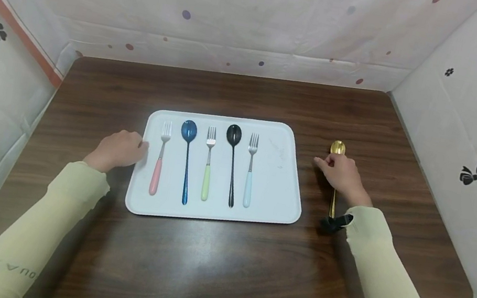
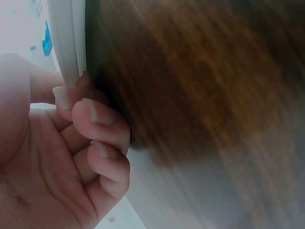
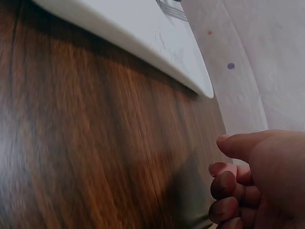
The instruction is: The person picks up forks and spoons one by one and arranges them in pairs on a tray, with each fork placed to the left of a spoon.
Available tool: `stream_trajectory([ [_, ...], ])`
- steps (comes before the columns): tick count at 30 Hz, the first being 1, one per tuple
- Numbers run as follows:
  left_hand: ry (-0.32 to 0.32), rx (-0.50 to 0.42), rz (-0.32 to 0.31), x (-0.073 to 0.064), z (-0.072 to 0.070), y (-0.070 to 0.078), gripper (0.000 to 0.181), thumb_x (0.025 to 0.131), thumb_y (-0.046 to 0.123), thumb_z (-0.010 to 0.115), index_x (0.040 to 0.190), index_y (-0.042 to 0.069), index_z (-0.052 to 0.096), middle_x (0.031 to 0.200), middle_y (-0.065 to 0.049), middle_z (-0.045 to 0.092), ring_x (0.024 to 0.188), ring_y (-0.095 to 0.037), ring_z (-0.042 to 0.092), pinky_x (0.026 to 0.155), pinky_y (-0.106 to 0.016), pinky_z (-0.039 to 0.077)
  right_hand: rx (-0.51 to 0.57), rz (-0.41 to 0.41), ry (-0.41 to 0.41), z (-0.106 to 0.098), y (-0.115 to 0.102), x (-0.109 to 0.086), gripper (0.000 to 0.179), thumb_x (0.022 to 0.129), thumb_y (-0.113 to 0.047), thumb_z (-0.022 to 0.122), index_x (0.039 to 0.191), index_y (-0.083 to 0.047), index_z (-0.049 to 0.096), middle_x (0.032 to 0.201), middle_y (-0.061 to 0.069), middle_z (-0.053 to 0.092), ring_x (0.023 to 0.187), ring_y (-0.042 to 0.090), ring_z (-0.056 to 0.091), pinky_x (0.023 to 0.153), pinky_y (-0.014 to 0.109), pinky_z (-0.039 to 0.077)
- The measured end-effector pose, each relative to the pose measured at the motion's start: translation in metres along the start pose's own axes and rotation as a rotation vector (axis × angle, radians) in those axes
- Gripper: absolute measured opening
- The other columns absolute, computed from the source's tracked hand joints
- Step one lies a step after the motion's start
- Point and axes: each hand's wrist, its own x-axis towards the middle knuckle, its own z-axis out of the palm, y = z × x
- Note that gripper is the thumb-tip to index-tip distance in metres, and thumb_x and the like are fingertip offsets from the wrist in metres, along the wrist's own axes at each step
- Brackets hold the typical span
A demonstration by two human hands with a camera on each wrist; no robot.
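Observation:
A white tray holds a row of cutlery: a pink-handled fork, a blue spoon, a green-handled fork, a black spoon and a light-blue-handled fork. At the tray's left edge my left hand pinches the rim, thumb above and curled fingers against its outer side. Right of the tray, my right hand hovers over a gold spoon, covering its middle. Its fingers are loosely bent, the thumb apart; no grip on the spoon shows.
Beneath everything is a dark brown wooden table. White patterned sheets enclose its back and sides. A black strap-like piece sits by the right wrist, overlapping the gold spoon's lower end.

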Motion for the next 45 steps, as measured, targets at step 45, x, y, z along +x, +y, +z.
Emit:
stream_trajectory([
  [45,0.008,0.003,-0.001,-0.001,0.002,0.001,0.042,0.1,0.031,0.032,0.103,-0.002,0.057,0.072,-0.011,0.049,0.065,-0.024,0.05,0.057,-0.033,0.038,-0.255,0.024,-0.046,-0.008,0.026,-0.004,0.037,0.102,-0.035,0.038,0.093,-0.005,0.056,0.072,0.013,0.052,0.065,0.027,0.052,0.052,0.037,0.037],
])
